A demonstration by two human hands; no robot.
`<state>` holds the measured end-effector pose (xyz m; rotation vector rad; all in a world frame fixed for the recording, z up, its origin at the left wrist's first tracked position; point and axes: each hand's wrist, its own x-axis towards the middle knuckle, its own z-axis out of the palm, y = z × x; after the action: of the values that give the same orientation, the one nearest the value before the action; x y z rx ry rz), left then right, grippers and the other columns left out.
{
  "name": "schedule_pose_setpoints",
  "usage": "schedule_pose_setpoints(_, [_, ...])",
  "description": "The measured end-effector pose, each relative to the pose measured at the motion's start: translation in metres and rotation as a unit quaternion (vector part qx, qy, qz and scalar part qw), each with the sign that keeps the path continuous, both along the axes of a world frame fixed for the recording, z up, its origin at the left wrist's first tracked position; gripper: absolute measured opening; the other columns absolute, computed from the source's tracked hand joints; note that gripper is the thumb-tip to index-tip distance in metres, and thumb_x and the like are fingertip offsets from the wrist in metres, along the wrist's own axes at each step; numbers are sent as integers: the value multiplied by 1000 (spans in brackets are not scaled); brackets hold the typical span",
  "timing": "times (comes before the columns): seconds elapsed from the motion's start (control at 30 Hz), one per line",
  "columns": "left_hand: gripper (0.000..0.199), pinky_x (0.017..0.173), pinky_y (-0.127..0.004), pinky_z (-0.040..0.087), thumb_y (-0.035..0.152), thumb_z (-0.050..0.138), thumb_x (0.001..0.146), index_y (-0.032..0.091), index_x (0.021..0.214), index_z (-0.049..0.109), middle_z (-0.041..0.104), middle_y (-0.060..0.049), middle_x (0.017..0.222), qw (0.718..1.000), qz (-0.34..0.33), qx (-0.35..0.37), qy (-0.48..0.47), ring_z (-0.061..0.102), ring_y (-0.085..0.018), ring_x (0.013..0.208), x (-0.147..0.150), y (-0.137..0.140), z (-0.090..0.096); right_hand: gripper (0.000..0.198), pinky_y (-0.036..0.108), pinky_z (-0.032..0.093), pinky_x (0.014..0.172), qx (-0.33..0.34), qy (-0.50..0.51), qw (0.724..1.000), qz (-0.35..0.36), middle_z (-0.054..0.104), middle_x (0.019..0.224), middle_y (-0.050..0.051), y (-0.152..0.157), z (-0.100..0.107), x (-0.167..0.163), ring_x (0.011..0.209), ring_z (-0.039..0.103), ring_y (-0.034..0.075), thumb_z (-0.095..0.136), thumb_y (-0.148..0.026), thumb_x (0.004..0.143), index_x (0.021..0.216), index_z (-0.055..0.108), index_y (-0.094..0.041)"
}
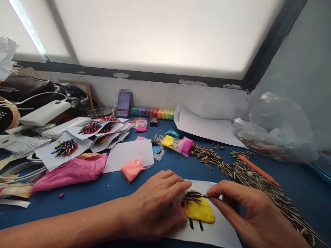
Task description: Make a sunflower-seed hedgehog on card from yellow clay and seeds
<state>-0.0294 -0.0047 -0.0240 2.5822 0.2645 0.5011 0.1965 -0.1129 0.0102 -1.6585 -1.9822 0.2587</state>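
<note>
Under both hands, paper (pixel 219 230) carries a yellow clay figure (pixel 200 210). Left hand (pixel 155 203) lies flat, fingers spread, steadying it. Right hand (pixel 248 210) pinches one seed (pixel 205 196) at the figure's top edge, apparently mid-insertion; pressing it home needs light, angled force.

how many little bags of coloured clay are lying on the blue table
5 that I can tell: orange bag nearest the left hand, yellow, magenta, teal mid-table, pink further back. Clutter may hide more.
</note>
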Motion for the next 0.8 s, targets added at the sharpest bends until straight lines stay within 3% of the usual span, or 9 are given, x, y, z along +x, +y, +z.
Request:
schedule_pose_setpoints(0.13, [52,98,-43,48,23,72,86,12,132,52,64,-12,121,1000,-6,3,-1,58,-26,107,1,1,3,17,16,52,53,7,-26,999,46,72,75,-5,-1,-4,-3,60,67,10,55,-19,91,84,67,-29])
schedule_pose_setpoints(0.3, [38,96,-41,49,23,66,90,13,125,56,64,-13,123,999,-5,16,-42,60,-24,107,1,1,1,17,19,57,57,6,-12,999,46,74,80,-2,-4,-9,-4,65,71,14,55,-21,92,89,69,-30])
schedule_pose_setpoints(0.43, [24,94,-40,51,19,57,92,12,115,63,67,-14,120,994,6,29,-104,62,-23,105,1,0,-4,13,19,52,48,11,-23,999,43,71,73,-4,-6,-10,-9,54,65,12,57,-21,90,88,67,-30])
schedule_pose_setpoints(0.57, [27,90,-38,53,13,51,87,10,109,66,71,-13,114,988,-1,50,-143,67,-23,102,1,0,-10,13,19,46,42,29,-33,998,39,66,65,-4,-5,-11,-14,46,58,11,58,-21,89,82,64,-29])
schedule_pose_setpoints(0.8, [28,85,-41,56,16,47,84,12,104,67,72,-16,113,992,4,107,-72,70,-26,99,1,0,-13,14,19,46,45,74,-35,996,45,65,67,-4,-3,-17,-17,50,60,11,55,-20,91,80,61,-28])
